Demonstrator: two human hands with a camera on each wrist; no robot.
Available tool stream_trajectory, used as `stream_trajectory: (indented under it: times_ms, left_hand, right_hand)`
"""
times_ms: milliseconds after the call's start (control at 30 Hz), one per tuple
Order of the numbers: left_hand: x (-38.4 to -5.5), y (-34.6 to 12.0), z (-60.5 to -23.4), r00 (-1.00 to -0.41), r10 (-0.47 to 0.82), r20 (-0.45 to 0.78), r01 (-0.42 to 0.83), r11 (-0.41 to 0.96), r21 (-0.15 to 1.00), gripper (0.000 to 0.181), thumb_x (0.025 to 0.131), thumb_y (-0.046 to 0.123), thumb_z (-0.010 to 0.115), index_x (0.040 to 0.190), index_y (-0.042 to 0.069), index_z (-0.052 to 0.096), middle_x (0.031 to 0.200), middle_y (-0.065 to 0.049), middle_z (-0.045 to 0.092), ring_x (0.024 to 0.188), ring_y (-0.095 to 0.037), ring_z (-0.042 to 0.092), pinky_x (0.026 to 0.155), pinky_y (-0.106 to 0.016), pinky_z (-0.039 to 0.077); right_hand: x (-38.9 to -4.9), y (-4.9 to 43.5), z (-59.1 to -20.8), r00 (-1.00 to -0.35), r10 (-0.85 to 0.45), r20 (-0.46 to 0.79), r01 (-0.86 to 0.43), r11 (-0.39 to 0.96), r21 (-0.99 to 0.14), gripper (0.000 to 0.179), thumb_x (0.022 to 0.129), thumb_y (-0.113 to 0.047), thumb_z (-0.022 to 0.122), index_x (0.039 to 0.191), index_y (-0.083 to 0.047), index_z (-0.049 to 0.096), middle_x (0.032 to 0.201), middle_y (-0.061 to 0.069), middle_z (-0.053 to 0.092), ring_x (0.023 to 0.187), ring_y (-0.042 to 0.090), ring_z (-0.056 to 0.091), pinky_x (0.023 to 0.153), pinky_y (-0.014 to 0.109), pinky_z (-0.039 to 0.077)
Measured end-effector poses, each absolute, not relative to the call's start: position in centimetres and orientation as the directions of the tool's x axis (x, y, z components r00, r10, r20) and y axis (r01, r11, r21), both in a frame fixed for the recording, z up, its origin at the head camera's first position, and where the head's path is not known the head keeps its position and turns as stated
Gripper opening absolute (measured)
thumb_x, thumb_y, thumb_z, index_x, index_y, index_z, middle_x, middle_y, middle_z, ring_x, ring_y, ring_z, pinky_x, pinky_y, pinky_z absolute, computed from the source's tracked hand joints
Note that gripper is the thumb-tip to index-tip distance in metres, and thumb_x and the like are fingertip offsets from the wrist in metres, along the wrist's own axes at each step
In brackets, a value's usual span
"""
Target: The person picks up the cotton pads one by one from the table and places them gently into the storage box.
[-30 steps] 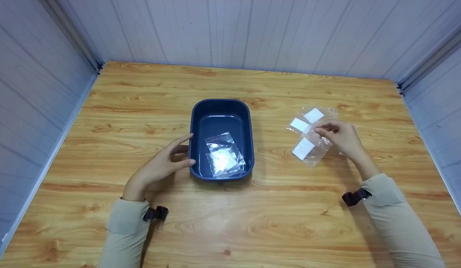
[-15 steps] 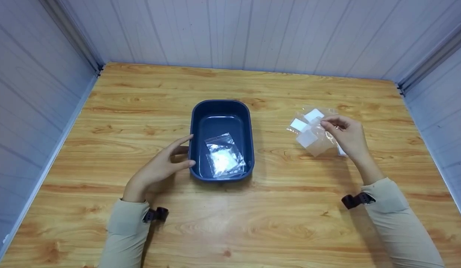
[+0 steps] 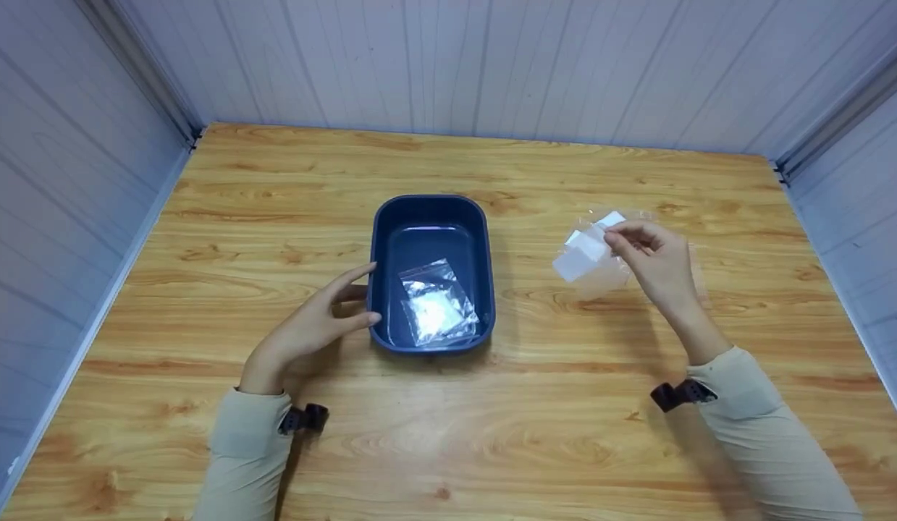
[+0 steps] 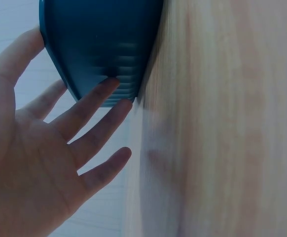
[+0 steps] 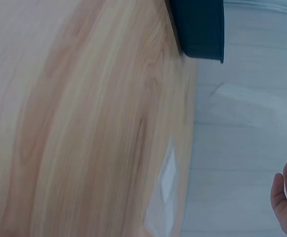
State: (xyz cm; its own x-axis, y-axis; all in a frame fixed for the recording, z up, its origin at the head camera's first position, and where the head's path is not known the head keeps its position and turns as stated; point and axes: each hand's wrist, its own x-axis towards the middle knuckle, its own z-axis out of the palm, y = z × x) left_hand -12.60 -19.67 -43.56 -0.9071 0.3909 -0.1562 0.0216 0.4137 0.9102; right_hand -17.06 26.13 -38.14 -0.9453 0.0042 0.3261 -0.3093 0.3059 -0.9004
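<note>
- Up off the table (image 3: 535,427), a clear bag (image 3: 576,265) with a white insert is pinched in the right hand's (image 3: 659,266) fingertips!
- Beneath it, more bags (image 3: 612,218) are spread out.
- The blue tray's (image 3: 428,244) side is touched by the left hand (image 3: 312,317), fingers spread; shiny packets (image 3: 435,315) are contained inside.

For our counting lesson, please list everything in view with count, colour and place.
Table: one, tan, beneath everything
Walls: three, greyish, around table
Bin: one, navy, on table
Bags in bin: count unclear, transparent, near end
Loose bags: at least two, transparent with white patches, table's right half
Held bag: one, transparent with whitish patch, above loose bags
Wrist cameras: two, black, wrists
Sleeves: two, beige, forearms
Left hand: one, bare, fingers against bin
Right hand: one, bare, pinching held bag
</note>
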Motion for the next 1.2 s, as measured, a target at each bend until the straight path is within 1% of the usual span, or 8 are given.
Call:
stream_trajectory:
  times_ms: [167,267,400,600,767,833,1067,1200]
  left_hand:
    - [-12.6,-19.7,-43.5,-0.905,0.389,-0.171,0.008,0.418,0.908,0.077,0.092,0.037,0.071,0.156,0.03,0.029,0.15,-0.016,0.042,0.137,-0.036,0.041,0.114,-0.06,0.024]
    - [-12.6,-19.7,-43.4,-0.905,0.387,-0.173,0.007,0.421,0.907,0.077,0.093,0.037,0.07,0.157,0.03,0.029,0.151,-0.017,0.041,0.137,-0.036,0.04,0.114,-0.06,0.023]
    - [-12.6,-19.7,-43.5,-0.905,0.387,-0.175,0.005,0.422,0.907,0.076,0.093,0.037,0.07,0.157,0.03,0.029,0.153,-0.016,0.039,0.138,-0.036,0.04,0.114,-0.06,0.023]
    - [-12.5,-19.7,-43.4,-0.907,0.387,-0.168,0.004,0.406,0.914,0.077,0.092,0.034,0.072,0.156,0.029,0.029,0.151,-0.017,0.042,0.137,-0.036,0.041,0.114,-0.059,0.025]
    - [-12.5,-19.5,-43.3,-0.907,0.392,-0.156,0.01,0.39,0.921,0.078,0.092,0.032,0.072,0.157,0.026,0.029,0.148,-0.018,0.045,0.137,-0.036,0.041,0.113,-0.057,0.028]
    - [-12.5,-19.5,-43.3,-0.906,0.393,-0.156,0.01,0.388,0.922,0.078,0.092,0.032,0.072,0.157,0.025,0.029,0.147,-0.018,0.046,0.137,-0.036,0.041,0.113,-0.057,0.028]
    - [-12.5,-19.5,-43.3,-0.909,0.39,-0.148,0.015,0.384,0.923,0.077,0.092,0.03,0.072,0.157,0.027,0.03,0.146,-0.019,0.046,0.137,-0.036,0.041,0.113,-0.057,0.029]
    - [-12.5,-19.5,-43.3,-0.908,0.392,-0.147,0.014,0.38,0.925,0.078,0.092,0.029,0.073,0.157,0.028,0.03,0.146,-0.019,0.046,0.136,-0.036,0.042,0.114,-0.056,0.028]
  right_hand:
    - [-16.9,24.7,-38.1,-0.933,-0.022,0.358,-0.352,0.246,-0.903,0.013,0.09,0.002,0.069,0.099,0.012,0.07,0.086,0.0,0.069,0.072,0.012,0.063,0.065,0.019,0.052]
    - [-16.7,23.7,-37.8,-0.924,-0.035,0.381,-0.378,0.234,-0.896,0.012,0.09,0.001,0.07,0.098,0.011,0.07,0.084,0.0,0.069,0.072,0.013,0.063,0.064,0.02,0.051]
    - [-16.4,22.4,-37.4,-0.917,-0.043,0.398,-0.397,0.222,-0.891,0.011,0.09,0.005,0.069,0.098,0.012,0.069,0.083,-0.001,0.068,0.073,0.012,0.062,0.067,0.02,0.051]
    - [-15.4,20.0,-35.5,-0.9,-0.059,0.431,-0.434,0.207,-0.877,0.01,0.09,0.009,0.066,0.096,0.017,0.066,0.08,-0.001,0.067,0.071,0.011,0.061,0.067,0.02,0.052]
    - [-15.1,18.3,-34.3,-0.885,-0.067,0.461,-0.465,0.191,-0.864,0.009,0.09,0.009,0.066,0.094,0.016,0.067,0.078,0.0,0.068,0.07,0.01,0.062,0.069,0.019,0.05]
    - [-15.3,18.0,-34.4,-0.884,-0.064,0.464,-0.467,0.19,-0.864,0.009,0.09,0.009,0.066,0.095,0.016,0.067,0.078,0.001,0.069,0.07,0.01,0.062,0.07,0.02,0.05]
    - [-16.7,17.2,-35.9,-0.89,-0.058,0.453,-0.456,0.174,-0.873,0.01,0.091,0.006,0.066,0.098,0.014,0.068,0.078,-0.004,0.068,0.071,0.011,0.062,0.073,0.023,0.051]
    - [-17.1,16.6,-36.1,-0.89,-0.071,0.45,-0.456,0.159,-0.876,0.013,0.092,-0.001,0.069,0.098,0.011,0.07,0.078,0.001,0.069,0.071,0.014,0.063,0.074,0.025,0.051]
